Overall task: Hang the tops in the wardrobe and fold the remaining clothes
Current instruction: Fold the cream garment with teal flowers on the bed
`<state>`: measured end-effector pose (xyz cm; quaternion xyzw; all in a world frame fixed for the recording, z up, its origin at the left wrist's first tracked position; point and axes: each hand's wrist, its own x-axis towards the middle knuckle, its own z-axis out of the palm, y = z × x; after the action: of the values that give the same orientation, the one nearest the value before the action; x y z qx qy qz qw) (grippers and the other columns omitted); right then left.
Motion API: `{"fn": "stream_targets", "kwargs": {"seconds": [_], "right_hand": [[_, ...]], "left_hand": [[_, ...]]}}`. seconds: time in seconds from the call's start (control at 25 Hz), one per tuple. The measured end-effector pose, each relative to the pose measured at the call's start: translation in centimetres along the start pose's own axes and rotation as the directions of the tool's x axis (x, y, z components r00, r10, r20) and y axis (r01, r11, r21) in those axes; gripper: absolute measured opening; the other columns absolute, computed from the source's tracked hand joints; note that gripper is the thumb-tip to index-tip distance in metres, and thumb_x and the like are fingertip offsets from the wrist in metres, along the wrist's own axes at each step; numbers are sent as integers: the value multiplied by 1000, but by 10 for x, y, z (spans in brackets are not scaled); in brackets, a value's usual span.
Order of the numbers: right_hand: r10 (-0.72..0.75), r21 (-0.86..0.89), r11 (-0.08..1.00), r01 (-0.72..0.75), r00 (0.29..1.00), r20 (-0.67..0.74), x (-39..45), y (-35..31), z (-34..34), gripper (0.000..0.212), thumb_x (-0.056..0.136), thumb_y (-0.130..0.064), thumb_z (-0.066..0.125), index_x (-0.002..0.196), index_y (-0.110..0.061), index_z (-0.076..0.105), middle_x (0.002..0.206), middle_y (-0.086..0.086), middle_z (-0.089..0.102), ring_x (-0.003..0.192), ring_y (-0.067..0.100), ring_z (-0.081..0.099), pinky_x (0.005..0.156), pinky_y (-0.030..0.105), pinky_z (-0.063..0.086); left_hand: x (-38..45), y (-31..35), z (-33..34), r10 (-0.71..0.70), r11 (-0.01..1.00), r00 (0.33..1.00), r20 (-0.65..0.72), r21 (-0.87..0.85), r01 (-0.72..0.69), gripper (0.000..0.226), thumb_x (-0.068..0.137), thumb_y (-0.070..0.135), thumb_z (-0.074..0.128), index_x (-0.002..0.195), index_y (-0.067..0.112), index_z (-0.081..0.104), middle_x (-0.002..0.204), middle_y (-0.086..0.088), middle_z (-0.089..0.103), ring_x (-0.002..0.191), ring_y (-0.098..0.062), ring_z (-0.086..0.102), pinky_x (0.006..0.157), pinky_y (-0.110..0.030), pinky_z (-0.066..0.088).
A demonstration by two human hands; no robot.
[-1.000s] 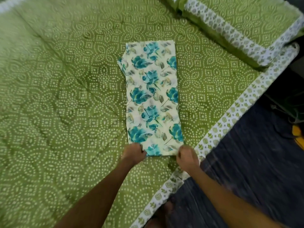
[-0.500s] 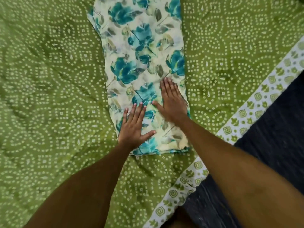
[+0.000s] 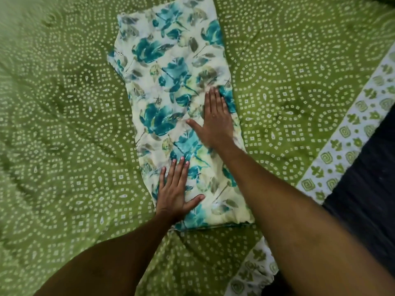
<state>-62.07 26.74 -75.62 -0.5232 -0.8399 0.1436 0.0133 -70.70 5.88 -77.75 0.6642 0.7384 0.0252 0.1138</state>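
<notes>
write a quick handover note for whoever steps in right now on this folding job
Left hand: flat, fingers straight, pressing the near end of the floral garment.
Right hand: flat, pressing farther up, near its right edge.
The garment lies in a long narrow strip on the green bedspread, near the bed's edge.
Done: folded lengthwise.
Left: probably fold it end to end. No wardrobe or other clothes in view.

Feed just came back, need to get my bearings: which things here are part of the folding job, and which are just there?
Part of the job:
floral garment, folded into a long strip
left hand, flat on its near end
right hand, flat further up

Just there:
green bedspread
its white patterned border
dark floor
</notes>
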Motion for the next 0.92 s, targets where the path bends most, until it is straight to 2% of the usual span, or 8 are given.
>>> {"fn": "stream_targets", "kwargs": {"seconds": [0.2,0.4,0.6,0.72,0.8,0.84,0.88,0.92], "right_hand": [[143,75,987,-140,989,-42,-62,-16,12,84,93,-60,19,148,1,-1,157,17,-1,146,26,-5,117,32,-10],[305,110,949,-295,949,-85,-108,-31,17,95,84,-69,-5,149,-3,11,157,14,10,146,24,6,114,30,-9],[359,47,933,-356,930,-86,-158,-29,16,113,68,-78,-22,150,-7,9,158,8,6,146,19,1,111,24,-14],[547,61,837,-545,823,-154,-173,-53,18,98,76,-69,-7,149,-5,5,157,8,1,146,21,1,110,27,-19],[603,83,798,-597,794,-82,-170,-74,25,92,81,-63,3,147,1,18,155,16,16,145,27,12,111,32,-17],[563,44,827,-561,821,-96,-169,-76,29,91,85,-64,6,145,2,26,153,17,23,143,28,19,112,33,-14],[471,-33,879,-475,878,-84,-171,-72,30,93,86,-68,2,145,0,25,154,14,22,144,26,18,112,33,-14],[384,-87,916,-390,920,-82,-175,-65,27,97,82,-71,-7,149,-5,16,156,8,11,146,21,9,112,31,-16]], "left_hand": [[-3,4,-1,6,999,1000,-2,-46,-6,89,85,74,18,150,12,14,157,-5,14,145,-22,8,116,-45,3],[-5,5,-14,53,992,998,27,-115,-49,86,87,70,18,144,8,34,152,-7,29,143,-23,18,115,-45,8],[-8,-8,-24,145,982,989,16,-127,-142,84,90,67,13,137,6,46,146,-12,40,146,-17,-5,114,-43,3],[-14,-24,-28,227,967,974,26,-124,-222,83,90,68,10,131,11,54,141,-14,46,141,-19,8,113,-45,5],[-5,-34,-32,225,968,974,28,-119,-220,79,91,66,13,127,12,59,138,-15,50,138,-22,16,112,-44,4],[4,-39,-36,212,973,976,41,-106,-207,77,90,66,18,125,13,61,136,-14,51,137,-25,23,112,-44,4],[12,-44,-40,197,978,980,37,-79,-193,76,86,66,22,125,14,61,137,-14,51,136,-27,32,111,-43,3],[23,-50,-44,185,981,983,8,-52,-185,78,82,67,22,130,16,57,142,-13,46,136,-28,34,111,-43,-2]]}}
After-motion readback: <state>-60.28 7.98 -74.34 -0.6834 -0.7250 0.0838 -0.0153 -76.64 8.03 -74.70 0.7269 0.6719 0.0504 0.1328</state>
